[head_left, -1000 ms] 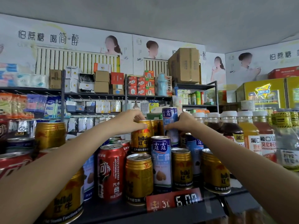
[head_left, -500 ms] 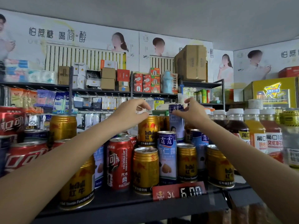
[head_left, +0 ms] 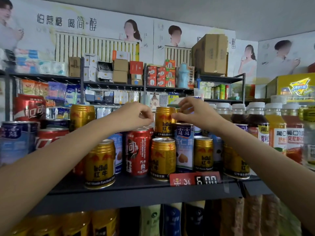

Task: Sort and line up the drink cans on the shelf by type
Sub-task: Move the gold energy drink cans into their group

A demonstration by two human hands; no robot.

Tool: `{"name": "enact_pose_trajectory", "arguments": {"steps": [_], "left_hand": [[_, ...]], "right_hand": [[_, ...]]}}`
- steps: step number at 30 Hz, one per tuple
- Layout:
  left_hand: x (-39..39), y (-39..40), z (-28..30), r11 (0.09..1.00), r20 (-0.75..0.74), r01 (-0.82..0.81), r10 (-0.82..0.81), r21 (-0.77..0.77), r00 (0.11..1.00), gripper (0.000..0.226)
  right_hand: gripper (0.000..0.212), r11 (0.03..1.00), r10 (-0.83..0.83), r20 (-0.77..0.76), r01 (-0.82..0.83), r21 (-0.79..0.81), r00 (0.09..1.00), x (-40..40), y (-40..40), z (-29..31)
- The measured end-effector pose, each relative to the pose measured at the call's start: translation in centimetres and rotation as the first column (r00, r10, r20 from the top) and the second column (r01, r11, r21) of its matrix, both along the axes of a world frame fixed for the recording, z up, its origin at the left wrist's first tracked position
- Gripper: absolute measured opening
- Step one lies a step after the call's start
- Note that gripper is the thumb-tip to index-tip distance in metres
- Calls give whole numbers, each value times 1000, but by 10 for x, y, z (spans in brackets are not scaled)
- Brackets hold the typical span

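Head view, shelf: your dark shelf runs across the lower middle of the frame, with a red price tag on its front edge.
Head view, left hand: your left hand sits at mid-frame, just left of the raised gold can. Its fingers are curled with the tips drawn together; whether they touch the can you cannot tell.
Head view, right hand: your right hand is just right of the same can, thumb at its upper side, fingers arched over the top. The grip looks half closed; a firm hold is not clear.
Head view, task cans: the raised gold can stands upright in the back row at centre. In front, from left to right: a gold can, a red cola can, a gold can, a tall blue can, another gold can.
Head view, right side: capped drink bottles stand upright in a row.
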State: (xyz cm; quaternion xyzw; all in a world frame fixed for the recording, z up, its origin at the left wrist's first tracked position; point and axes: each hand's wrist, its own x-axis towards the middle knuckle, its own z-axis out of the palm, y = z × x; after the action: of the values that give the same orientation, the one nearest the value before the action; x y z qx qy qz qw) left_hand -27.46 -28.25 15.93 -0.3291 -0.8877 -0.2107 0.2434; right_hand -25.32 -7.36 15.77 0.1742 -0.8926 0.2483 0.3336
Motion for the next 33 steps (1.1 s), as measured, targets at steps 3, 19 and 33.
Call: {"name": "enact_pose_trajectory", "arguments": {"steps": [3, 19, 33], "left_hand": [[-2, -6, 6, 1000, 17, -30, 30, 8, 999, 8], [-59, -10, 48, 977, -31, -143, 140, -161, 990, 18], [-122, 13, 46, 689, 145, -226, 436, -688, 888, 66]], "right_hand": [[55, 999, -34, -18, 35, 21, 999, -11, -16, 16], [41, 988, -109, 173, 88, 124, 979, -77, -46, 90], [49, 878, -298, 205, 183, 443, 932, -195, -79, 58]]}}
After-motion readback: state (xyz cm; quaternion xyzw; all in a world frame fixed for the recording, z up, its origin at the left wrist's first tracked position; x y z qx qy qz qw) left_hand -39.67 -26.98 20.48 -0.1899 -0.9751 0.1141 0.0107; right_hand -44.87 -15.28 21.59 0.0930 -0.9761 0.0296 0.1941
